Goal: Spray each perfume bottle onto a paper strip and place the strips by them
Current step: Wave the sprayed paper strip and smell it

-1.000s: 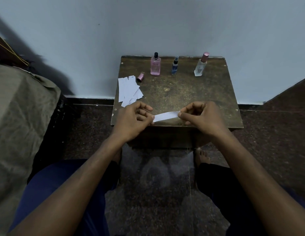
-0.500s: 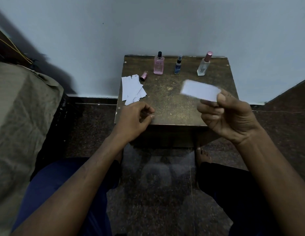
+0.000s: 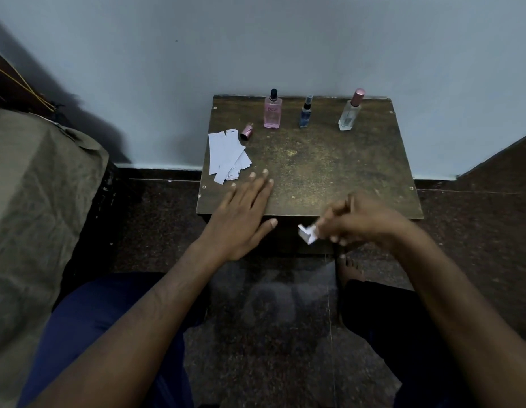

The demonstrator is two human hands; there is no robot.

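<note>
A cloth-covered bulk (image 3: 35,201) fills the left of the view; beside it stands a small dark wooden table (image 3: 329,172) against a pale wall (image 3: 256,39); the person's dark blue trousers (image 3: 88,328) show below. The left hand (image 3: 241,216) lies flat with fingers straight over the table's near left corner, holding nothing, its fingertips just short of a loose pile of paper strips (image 3: 226,156) at the left edge. The right hand (image 3: 364,219), blurred, hangs at the near edge with fingers curled, pinching a folded white paper strip (image 3: 307,232) just off that edge. Along the far edge stand three bottles, well apart from both hands: a pink bottle (image 3: 272,113) without its cap, a small blue bottle (image 3: 305,113) in the middle, a clear bottle (image 3: 349,114) with a pink cap towards the far right corner; a loose pink cap (image 3: 246,133) lies on its side between the pile and the pink bottle.
</note>
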